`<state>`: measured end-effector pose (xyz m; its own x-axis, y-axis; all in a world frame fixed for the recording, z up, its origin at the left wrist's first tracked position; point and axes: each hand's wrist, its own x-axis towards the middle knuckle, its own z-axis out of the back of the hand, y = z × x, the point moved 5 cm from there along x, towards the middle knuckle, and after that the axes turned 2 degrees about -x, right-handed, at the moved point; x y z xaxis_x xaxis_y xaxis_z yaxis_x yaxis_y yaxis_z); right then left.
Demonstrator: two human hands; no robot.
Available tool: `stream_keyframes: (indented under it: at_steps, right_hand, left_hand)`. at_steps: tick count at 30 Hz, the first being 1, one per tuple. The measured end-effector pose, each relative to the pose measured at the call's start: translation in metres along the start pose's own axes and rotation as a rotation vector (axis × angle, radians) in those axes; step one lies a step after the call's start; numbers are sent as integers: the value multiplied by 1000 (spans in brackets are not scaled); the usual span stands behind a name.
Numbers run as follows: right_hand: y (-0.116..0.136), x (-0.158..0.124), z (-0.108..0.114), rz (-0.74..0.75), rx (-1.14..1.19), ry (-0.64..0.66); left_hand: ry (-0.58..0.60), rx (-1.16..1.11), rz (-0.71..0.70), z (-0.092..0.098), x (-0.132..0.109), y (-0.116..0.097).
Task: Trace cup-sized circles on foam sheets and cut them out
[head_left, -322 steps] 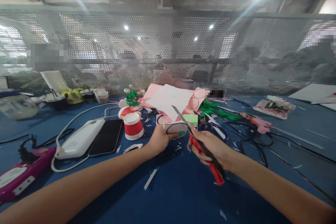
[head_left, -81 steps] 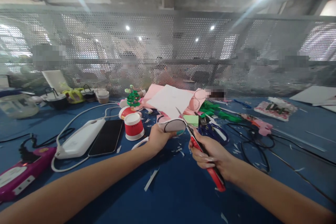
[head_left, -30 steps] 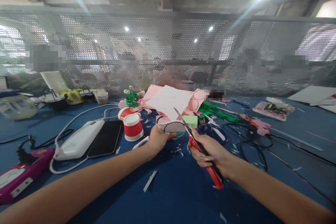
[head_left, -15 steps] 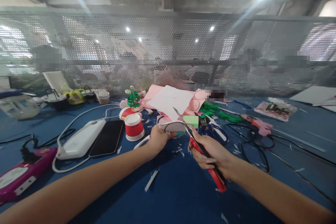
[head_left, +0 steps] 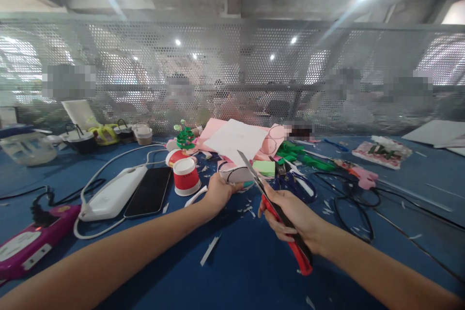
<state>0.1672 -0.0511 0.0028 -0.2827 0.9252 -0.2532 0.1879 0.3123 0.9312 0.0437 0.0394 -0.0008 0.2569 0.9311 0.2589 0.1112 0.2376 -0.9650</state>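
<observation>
My left hand is closed on a piece of white paper with a dark curved line drawn on it. In my right hand is a pair of scissors with red and black handles. Their blades point up and left, with the tips just beyond the paper's right part. Whether the blades touch the paper I cannot tell. Behind my hands a white sheet lies over pink paper with circles drawn on it. Two red-and-white paper cups are left of my left hand.
Left lie a black phone, a white power bank with a cable and a purple power strip. Right are blue-handled scissors, a pink glue gun and black cords. Paper scraps dot the blue table; a perforated screen stands behind.
The scissors in my right hand have shifted slightly, and their blades appear closer together. My left hand keeps its hold on the paper in nearly the same spot.
</observation>
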Motion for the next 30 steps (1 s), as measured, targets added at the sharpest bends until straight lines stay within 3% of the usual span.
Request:
stream_keyframes:
  at_steps: [6, 9, 12, 21, 30]
  right_hand:
    - [1, -2, 0, 31, -17, 8]
    - [4, 0, 1, 33, 12, 43]
    - [3, 3, 5, 9, 60, 23]
    - [-1, 3, 6, 6, 118, 50]
    - [0, 3, 2, 48, 106, 78]
  left_hand:
    - [44, 163, -86, -2, -2, -4]
    - [71, 60, -70, -3, -2, -4]
    - [26, -63, 5, -2, -2, -3]
    - [-12, -184, 124, -2, -5, -2]
    - [-12, -246, 66, 0, -3, -2]
